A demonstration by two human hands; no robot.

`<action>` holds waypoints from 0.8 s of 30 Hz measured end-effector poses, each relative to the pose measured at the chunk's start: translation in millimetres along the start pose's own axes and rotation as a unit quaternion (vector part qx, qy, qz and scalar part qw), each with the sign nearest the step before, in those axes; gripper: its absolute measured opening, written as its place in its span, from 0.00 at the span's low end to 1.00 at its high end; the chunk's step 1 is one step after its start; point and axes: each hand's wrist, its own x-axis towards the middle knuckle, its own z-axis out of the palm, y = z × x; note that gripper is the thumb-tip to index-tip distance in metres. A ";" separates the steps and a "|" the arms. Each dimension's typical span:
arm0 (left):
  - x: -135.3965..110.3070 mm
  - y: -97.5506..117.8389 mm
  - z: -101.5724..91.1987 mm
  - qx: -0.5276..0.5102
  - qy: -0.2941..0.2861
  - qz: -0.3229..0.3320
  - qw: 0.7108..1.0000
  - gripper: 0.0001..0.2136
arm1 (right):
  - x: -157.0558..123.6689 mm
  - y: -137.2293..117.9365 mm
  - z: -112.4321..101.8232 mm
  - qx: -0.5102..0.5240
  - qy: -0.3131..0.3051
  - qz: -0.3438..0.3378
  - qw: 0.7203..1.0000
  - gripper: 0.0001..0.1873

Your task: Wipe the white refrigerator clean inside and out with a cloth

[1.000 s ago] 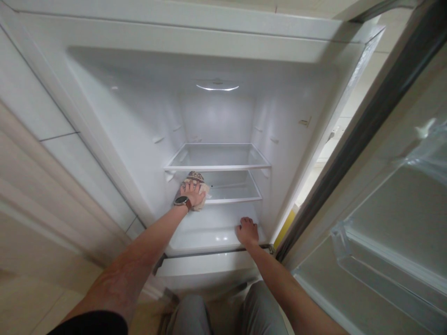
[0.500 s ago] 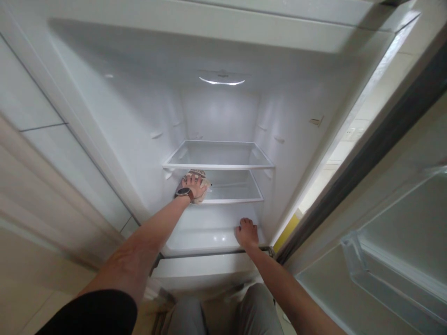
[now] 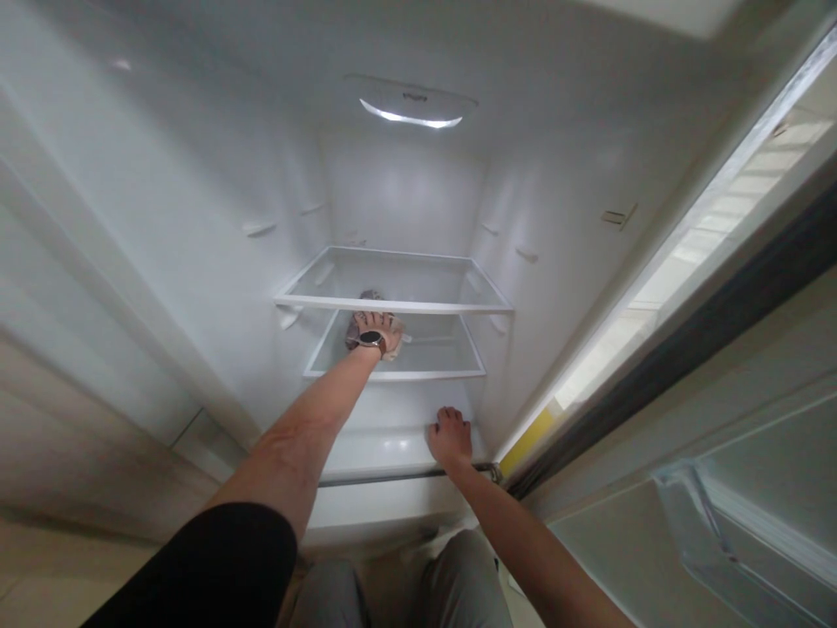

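Observation:
I am looking into an open, bare white fridge. My left hand (image 3: 377,331), with a watch on its wrist, reaches between the two glass shelves and presses a patterned cloth (image 3: 370,300) onto the lower glass shelf (image 3: 432,365). Its fingers are partly hidden under the front bar of the upper glass shelf (image 3: 405,304). My right hand (image 3: 450,434) rests with curled fingers on the front right of the fridge floor (image 3: 385,447), holding nothing I can see.
The fridge door (image 3: 738,488) stands open on the right with clear door bins (image 3: 732,532). A lamp (image 3: 411,112) glows in the fridge ceiling. Small shelf supports stick out of both side walls. My grey-trousered knees (image 3: 398,584) are below the fridge's front edge.
My left hand has slid the cloth from the shelf's front left corner deeper in and to the right. My head has moved closer and tilted up. The right hand has stayed put.

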 end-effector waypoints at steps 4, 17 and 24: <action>-3.3 29.3 -2.9 -0.021 0.003 0.040 0.999 0.37 | -0.6 0.2 -0.7 -0.005 -0.002 -0.001 1.000 0.17; -48.9 143.2 -5.5 -0.099 0.032 0.203 0.974 0.37 | -0.1 1.1 0.1 -0.023 0.004 0.005 1.000 0.14; -41.6 118.1 -6.8 -0.104 0.030 0.199 0.974 0.37 | 1.5 2.9 1.1 -0.019 0.005 0.010 1.000 0.16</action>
